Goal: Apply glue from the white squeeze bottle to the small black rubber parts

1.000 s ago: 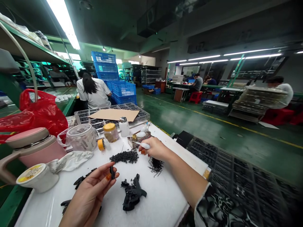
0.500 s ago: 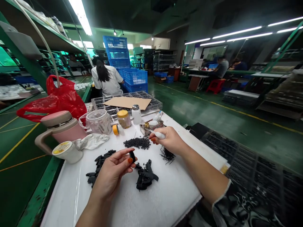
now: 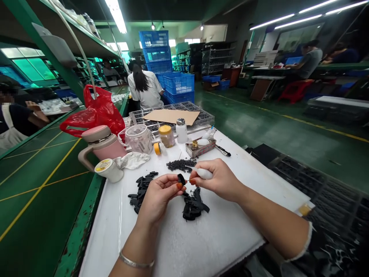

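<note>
My left hand (image 3: 160,192) pinches a small curved black plastic part (image 3: 181,179) between thumb and fingertips, above the white work surface (image 3: 225,238). In my right hand (image 3: 223,179) is a small white squeeze bottle (image 3: 205,174) with a thin tip pointing left. A thin pin-like piece (image 3: 188,180) shows between the right fingertips and the black part; whether it touches the part is hard to make out. Below the hands lies a heap of black plastic parts (image 3: 194,206), with another heap (image 3: 141,188) left of it. Behind them small black rings (image 3: 180,165) are piled.
Farther back stand a pink mug (image 3: 105,144), a white tub (image 3: 109,170), a yellow-lidded jar (image 3: 166,136), a white pump bottle (image 3: 181,131) and a small box (image 3: 200,149). Cardboard (image 3: 173,116) lies on a compartment tray. A person (image 3: 145,88) sits beyond, near blue crates (image 3: 180,82).
The view has turned left. My right hand has come closer to the black part in my left hand, bringing the white squeeze bottle along. A black-handled tool now shows beside the box.
</note>
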The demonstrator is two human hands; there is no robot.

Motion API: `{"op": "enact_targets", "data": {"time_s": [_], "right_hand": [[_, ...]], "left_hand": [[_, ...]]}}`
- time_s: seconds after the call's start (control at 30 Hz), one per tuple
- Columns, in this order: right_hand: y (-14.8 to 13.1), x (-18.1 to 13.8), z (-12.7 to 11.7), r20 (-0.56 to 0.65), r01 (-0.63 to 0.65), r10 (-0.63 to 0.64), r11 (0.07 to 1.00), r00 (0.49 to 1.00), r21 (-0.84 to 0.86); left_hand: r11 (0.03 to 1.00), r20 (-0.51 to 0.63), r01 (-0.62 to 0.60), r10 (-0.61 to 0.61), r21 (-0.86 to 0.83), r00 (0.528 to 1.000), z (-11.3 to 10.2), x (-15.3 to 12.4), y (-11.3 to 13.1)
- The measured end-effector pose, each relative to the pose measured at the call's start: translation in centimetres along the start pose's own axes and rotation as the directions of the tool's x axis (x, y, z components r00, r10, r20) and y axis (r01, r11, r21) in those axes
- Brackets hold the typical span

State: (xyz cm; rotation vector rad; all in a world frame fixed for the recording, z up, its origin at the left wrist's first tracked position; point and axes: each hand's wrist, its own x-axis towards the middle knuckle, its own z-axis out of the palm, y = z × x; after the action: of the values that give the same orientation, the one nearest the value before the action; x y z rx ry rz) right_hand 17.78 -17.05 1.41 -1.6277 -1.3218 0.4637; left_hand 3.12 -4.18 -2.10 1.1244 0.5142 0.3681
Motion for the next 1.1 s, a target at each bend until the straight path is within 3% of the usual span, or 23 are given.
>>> {"op": "enact_targets", "data": {"time_s": [0.4, 0.87, 1.1], "right_hand": [[0.0, -0.3, 0.9, -0.084, 0.106, -0.135, 0.952, 0.987, -0.288], [-0.2, -0.9, 1.4, -0.080, 0.220, -0.262, 0.912, 0.962, -0.347], [-0.1, -0.9, 1.5, -0.051, 0.217, -0.254, 0.900, 0.966, -0.378]], "left_hand": [[0.998, 0.010, 0.023, -0.022, -0.053, 1.000, 0.0, 0.1, -0.3], [0.990, -0.037, 0.085, -0.089, -0.109, 0.995, 0.7, -0.2, 0.5], [0.992, -0.036, 0.074, -0.078, -0.104, 0.996, 0.6, -0.2, 0.4]]}}
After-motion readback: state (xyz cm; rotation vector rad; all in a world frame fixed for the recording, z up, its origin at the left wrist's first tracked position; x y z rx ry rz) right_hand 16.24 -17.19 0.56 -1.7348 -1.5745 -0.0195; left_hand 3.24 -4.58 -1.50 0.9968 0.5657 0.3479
